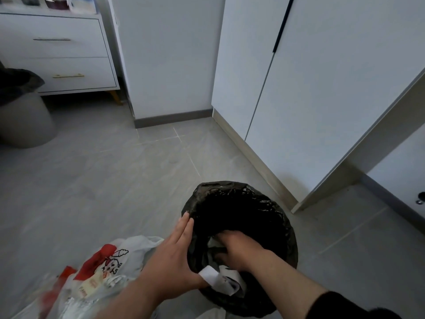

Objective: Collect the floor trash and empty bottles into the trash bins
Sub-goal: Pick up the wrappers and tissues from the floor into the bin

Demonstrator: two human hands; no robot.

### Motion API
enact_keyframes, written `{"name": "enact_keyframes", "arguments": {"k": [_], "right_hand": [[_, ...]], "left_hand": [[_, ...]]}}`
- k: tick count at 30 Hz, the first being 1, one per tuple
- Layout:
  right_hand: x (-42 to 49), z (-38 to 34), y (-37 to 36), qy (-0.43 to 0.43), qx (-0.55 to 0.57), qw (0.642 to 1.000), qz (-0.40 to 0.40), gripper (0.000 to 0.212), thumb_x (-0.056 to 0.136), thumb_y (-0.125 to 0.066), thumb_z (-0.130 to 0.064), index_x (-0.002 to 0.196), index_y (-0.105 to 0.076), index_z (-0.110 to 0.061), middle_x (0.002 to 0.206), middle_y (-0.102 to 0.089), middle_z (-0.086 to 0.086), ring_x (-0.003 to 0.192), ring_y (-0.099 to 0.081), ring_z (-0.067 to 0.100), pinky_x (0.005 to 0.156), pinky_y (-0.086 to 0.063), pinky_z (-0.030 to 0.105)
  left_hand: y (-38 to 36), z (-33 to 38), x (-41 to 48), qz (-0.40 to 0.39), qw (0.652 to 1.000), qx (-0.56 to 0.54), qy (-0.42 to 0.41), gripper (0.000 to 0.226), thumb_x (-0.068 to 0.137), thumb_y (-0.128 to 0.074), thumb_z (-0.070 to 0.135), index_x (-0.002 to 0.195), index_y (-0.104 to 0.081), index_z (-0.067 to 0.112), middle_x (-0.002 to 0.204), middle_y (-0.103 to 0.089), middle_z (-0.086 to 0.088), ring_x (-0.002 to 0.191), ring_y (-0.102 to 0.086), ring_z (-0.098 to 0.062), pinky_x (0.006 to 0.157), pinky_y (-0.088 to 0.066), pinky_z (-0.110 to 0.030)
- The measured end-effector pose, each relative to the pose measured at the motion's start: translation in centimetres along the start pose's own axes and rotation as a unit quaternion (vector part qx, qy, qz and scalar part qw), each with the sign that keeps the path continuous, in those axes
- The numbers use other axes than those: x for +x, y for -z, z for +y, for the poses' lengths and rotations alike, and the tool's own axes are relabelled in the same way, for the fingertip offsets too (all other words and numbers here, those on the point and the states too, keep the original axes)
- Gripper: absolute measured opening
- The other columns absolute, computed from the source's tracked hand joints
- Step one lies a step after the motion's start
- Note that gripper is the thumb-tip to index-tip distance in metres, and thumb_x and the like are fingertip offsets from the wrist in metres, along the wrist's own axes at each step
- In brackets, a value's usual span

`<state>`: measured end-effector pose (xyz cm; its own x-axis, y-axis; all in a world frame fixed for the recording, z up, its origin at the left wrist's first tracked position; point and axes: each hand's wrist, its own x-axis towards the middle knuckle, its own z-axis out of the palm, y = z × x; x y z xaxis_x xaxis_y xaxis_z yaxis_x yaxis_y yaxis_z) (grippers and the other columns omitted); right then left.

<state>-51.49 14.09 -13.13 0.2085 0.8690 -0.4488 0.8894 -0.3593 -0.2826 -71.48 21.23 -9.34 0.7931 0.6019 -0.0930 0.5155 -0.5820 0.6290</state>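
Grey floor tiles (110, 180) run up to white cupboard doors (322, 88) on the right and a white drawer unit (57, 54) at far left. Nearest me stands the bin with its black liner (271, 203). My left hand (170, 261) lies flat and open against its near-left rim, steadying it. My right hand (236, 247) is down inside, pressing white paper trash (216, 278); whether its fingers are closed I cannot tell. A full printed plastic bag (103, 272) at near left, touching my left forearm, is not yet binned, so I judge the job partly done. A second bin (23, 116) waits far left.
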Motion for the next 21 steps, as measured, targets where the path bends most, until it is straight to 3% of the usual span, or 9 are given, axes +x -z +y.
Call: {"name": "enact_keyframes", "arguments": {"k": [2,6,10,14,18,21], "right_hand": [[2.0,1.0,-2.0,-0.064,-0.018,0.993,-0.096,0.071,0.083,-0.057,-0.044,0.145,-0.030,-0.024,0.151,-0.033,0.008,0.134,-0.039,0.033,0.110,-0.036,0.045],[3.7,2.0,-4.8,-0.122,-0.127,0.968,-0.179,0.063,0.095,-0.051,-0.030,0.150,-0.023,-0.015,0.154,-0.031,0.012,0.139,-0.034,0.029,0.115,-0.028,0.039],[3.9,2.8,-4.7,-0.184,-0.049,0.978,-0.080,0.038,0.095,-0.048,-0.015,0.133,-0.050,-0.010,0.136,-0.054,0.014,0.126,-0.051,0.030,0.102,-0.041,0.037],[3.7,3.5,-3.2,-0.206,-0.035,0.976,0.065,0.033,0.091,-0.045,-0.005,0.123,-0.052,-0.007,0.126,-0.057,0.016,0.117,-0.058,0.032,0.094,-0.047,0.035],[2.3,2.5,-2.1,-0.121,0.089,0.987,0.049,0.054,0.082,-0.065,-0.035,0.131,-0.049,-0.017,0.131,-0.055,0.009,0.122,-0.053,0.024,0.101,-0.042,0.026],[-0.3,0.8,0.3,-0.026,0.126,0.988,0.084,0.068,0.077,-0.065,-0.050,0.137,-0.044,-0.027,0.139,-0.051,-0.003,0.128,-0.047,0.012,0.106,-0.037,0.022]], "left_hand": [[0.0,-0.1,0.0,-0.002,1.000,0.010,-0.007,0.132,0.053,-0.057,0.084,0.148,0.016,0.028,0.144,0.033,0.027,0.140,0.014,0.004,0.117,-0.008,-0.020],[0.1,-0.2,0.2,-0.034,0.998,0.046,-0.030,0.132,0.055,-0.059,0.081,0.147,0.021,0.029,0.148,0.035,0.022,0.139,0.018,0.004,0.115,-0.001,-0.019],[0.1,-0.2,0.5,-0.057,0.995,0.070,-0.039,0.135,0.054,-0.065,0.075,0.147,0.022,0.027,0.148,0.037,0.018,0.139,0.020,0.003,0.113,0.003,-0.018],[-0.1,-0.4,0.3,-0.061,0.995,0.066,-0.038,0.137,0.052,-0.064,0.078,0.146,0.023,0.030,0.147,0.038,0.021,0.138,0.022,0.004,0.113,0.003,-0.019],[-0.2,-0.2,0.2,-0.054,0.996,0.065,-0.035,0.136,0.052,-0.064,0.077,0.146,0.021,0.029,0.147,0.037,0.020,0.139,0.022,0.004,0.114,0.002,-0.019],[0.1,-0.1,0.0,-0.061,0.995,0.071,-0.026,0.137,0.051,-0.065,0.076,0.147,0.020,0.028,0.148,0.036,0.018,0.139,0.027,0.001,0.116,0.003,-0.021]]}}
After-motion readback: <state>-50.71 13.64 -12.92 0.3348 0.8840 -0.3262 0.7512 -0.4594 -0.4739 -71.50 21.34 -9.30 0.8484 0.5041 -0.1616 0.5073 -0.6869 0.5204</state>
